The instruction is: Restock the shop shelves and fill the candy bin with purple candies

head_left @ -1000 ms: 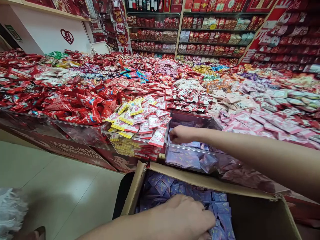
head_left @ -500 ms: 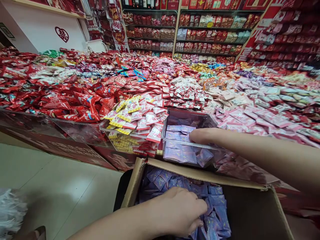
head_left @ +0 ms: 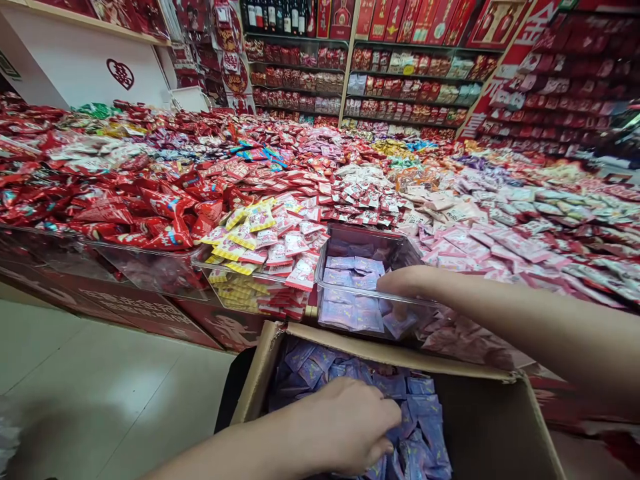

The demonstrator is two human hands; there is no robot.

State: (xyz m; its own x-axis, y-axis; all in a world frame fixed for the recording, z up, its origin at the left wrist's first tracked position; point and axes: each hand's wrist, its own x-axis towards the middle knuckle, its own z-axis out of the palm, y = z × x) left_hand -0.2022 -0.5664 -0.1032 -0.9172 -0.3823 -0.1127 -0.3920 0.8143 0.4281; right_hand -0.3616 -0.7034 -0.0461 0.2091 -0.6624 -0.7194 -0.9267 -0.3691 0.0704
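My left hand (head_left: pixel 347 421) reaches down into an open cardboard box (head_left: pixel 537 427), its fingers curled against the purple candy packets (head_left: pixel 420 417) there. Whatever it may grip lies hidden under the fingers. Across the box, my right hand (head_left: pixel 406 283) dips over the front rim of a clear plastic bin (head_left: pixel 400 241). Purple candy packets (head_left: pixel 345 310) lie in neat rows at the left of this bin. Beside them, the right fingers point down behind the clear wall and are hard to make out. A loose-looking packet (head_left: pixel 400 325) lies just under them.
Left of the bin, another bin holds yellow and pink-white packets (head_left: pixel 265 237). Red packets (head_left: pixel 145 210) heap up further left, pale pink ones (head_left: pixel 495 250) at the right. Shelves (head_left: pixel 300 50) with bottles and boxes stand behind. Tiled floor (head_left: pixel 125 373) shows at lower left.
The view has shifted slightly, so everything sits a little further left and lower. My right hand sits a bit deeper in the clear bin; my left hand keeps its curled pose in the box.
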